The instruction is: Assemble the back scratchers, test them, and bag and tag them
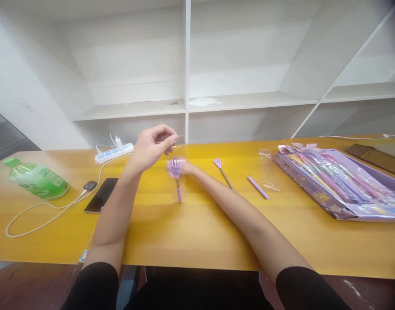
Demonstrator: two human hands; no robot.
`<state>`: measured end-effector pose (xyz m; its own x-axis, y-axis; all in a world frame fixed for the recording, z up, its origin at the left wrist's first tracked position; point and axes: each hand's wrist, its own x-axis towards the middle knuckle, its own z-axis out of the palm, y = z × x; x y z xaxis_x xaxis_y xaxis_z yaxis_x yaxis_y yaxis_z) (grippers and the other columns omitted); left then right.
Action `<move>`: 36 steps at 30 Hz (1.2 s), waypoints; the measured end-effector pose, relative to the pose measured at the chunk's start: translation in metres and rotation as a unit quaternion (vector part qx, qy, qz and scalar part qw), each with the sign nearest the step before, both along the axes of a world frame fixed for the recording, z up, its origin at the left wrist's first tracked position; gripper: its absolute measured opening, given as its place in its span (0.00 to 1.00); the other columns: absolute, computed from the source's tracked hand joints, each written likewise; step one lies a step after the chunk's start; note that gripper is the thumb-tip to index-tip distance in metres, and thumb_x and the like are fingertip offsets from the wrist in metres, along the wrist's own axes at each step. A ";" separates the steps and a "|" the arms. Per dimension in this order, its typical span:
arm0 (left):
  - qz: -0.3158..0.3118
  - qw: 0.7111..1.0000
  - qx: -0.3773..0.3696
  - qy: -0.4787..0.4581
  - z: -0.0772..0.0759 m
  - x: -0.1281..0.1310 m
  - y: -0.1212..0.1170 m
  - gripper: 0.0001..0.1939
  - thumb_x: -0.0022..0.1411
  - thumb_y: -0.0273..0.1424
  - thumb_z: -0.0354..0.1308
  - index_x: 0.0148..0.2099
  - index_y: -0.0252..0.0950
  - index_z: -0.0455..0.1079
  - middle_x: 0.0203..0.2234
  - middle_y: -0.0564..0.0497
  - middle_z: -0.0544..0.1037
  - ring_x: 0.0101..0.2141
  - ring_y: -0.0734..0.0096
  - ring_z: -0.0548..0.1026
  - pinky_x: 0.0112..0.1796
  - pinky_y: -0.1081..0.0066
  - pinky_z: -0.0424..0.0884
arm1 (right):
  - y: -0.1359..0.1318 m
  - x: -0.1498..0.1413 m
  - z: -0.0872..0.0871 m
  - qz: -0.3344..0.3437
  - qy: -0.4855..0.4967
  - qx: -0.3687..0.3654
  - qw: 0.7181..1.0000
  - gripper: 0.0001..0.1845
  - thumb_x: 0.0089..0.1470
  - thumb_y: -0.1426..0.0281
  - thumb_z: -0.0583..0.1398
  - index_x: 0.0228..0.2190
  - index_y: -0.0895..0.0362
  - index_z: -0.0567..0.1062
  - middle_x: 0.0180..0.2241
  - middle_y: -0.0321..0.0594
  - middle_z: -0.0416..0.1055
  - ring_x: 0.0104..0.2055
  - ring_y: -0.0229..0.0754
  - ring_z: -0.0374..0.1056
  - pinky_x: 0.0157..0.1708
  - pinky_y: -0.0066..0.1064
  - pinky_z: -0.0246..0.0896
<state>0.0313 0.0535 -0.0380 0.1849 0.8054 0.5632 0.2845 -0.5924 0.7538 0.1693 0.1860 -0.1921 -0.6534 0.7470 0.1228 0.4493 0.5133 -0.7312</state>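
Observation:
A purple hand-shaped back scratcher (179,191) is upright in front of me inside a clear plastic bag, its claw head at the top. Above it, my left hand (156,144) is closed, thumb and fingers pinching the bag's thin clear edge. My right hand (186,167) is at the claw head and seems closed on it through the bag; most of its fingers are hidden or blurred. To the right, a second back scratcher (223,174) lies unwrapped with a metal rod. Beside it are a loose purple handle tube (258,187) and a clear bag (269,170).
At right, a purple display box (320,196) holds several wrapped back scratchers. A green bottle (38,178), a black phone (101,195), a white cable and a power strip (114,153) lie at left. White shelving (186,64) rises behind the yellow table (197,241).

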 end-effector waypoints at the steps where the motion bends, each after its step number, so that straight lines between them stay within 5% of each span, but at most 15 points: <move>1: -0.004 1.000 -0.004 -0.001 0.000 0.002 -0.001 0.18 0.66 0.46 0.74 0.39 0.37 0.79 0.29 0.50 0.82 0.27 0.74 0.79 0.29 0.74 0.76 | -0.002 0.008 0.007 -0.026 0.014 0.006 1.000 0.15 0.69 0.64 0.67 0.49 0.63 0.78 0.48 0.48 0.80 0.48 0.48 0.76 0.49 0.41 0.75; 8: -0.029 0.999 -0.018 0.003 -0.001 0.008 -0.009 0.15 0.70 0.43 0.71 0.40 0.37 0.78 0.30 0.50 0.82 0.28 0.73 0.80 0.31 0.73 0.77 | -0.028 0.093 0.085 -0.104 0.189 0.095 0.972 0.15 0.68 0.56 0.66 0.41 0.54 0.70 0.38 0.40 0.80 0.38 0.40 0.75 0.40 0.33 0.69; 11: -0.033 0.999 -0.024 -0.011 -0.001 0.011 -0.013 0.15 0.68 0.43 0.73 0.39 0.37 0.79 0.29 0.49 0.81 0.28 0.72 0.79 0.31 0.72 0.77 | -0.062 0.124 0.118 -0.064 0.339 0.155 0.926 0.20 0.66 0.52 0.70 0.42 0.51 0.70 0.36 0.35 0.77 0.35 0.38 0.76 0.33 0.30 0.71; 14: -0.043 0.998 -0.034 -0.027 0.000 0.012 -0.016 0.17 0.67 0.45 0.74 0.39 0.37 0.80 0.28 0.48 0.82 0.28 0.71 0.79 0.31 0.72 0.77 | -0.106 0.137 0.141 -0.022 0.379 0.205 0.902 0.17 0.67 0.55 0.71 0.43 0.49 0.71 0.36 0.34 0.75 0.36 0.38 0.77 0.33 0.31 0.76; 19: -0.077 0.996 -0.049 -0.022 0.002 0.012 -0.018 0.17 0.66 0.46 0.76 0.40 0.37 0.83 0.28 0.48 0.82 0.29 0.70 0.79 0.32 0.71 0.78 | -0.140 0.125 0.144 0.007 0.325 0.275 0.905 0.13 0.71 0.58 0.68 0.43 0.51 0.73 0.39 0.36 0.78 0.38 0.39 0.80 0.38 0.34 0.81; 30: -0.107 0.992 -0.070 -0.019 0.003 0.016 -0.021 0.19 0.65 0.50 0.75 0.40 0.38 0.86 0.33 0.44 0.85 0.29 0.70 0.75 0.30 0.68 0.75 | -0.123 0.128 0.140 0.031 0.237 0.392 0.888 0.05 0.73 0.65 0.65 0.43 0.52 0.75 0.39 0.37 0.79 0.38 0.39 0.77 0.41 0.34 0.79; 36: -0.147 0.982 -0.115 -0.038 0.002 0.017 -0.017 0.22 0.62 0.53 0.77 0.34 0.39 0.84 0.26 0.49 0.80 0.25 0.72 0.74 0.28 0.68 0.71 | -0.128 0.128 0.143 0.047 0.218 0.422 0.879 0.04 0.76 0.69 0.60 0.46 0.51 0.77 0.40 0.37 0.79 0.38 0.39 0.76 0.40 0.34 0.74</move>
<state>0.0486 0.0365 -0.0365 0.3924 0.8315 0.3933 0.0649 -0.4516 0.8899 0.2977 0.0578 -0.0492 -0.4615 0.2141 0.8609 0.1471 0.9755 -0.1638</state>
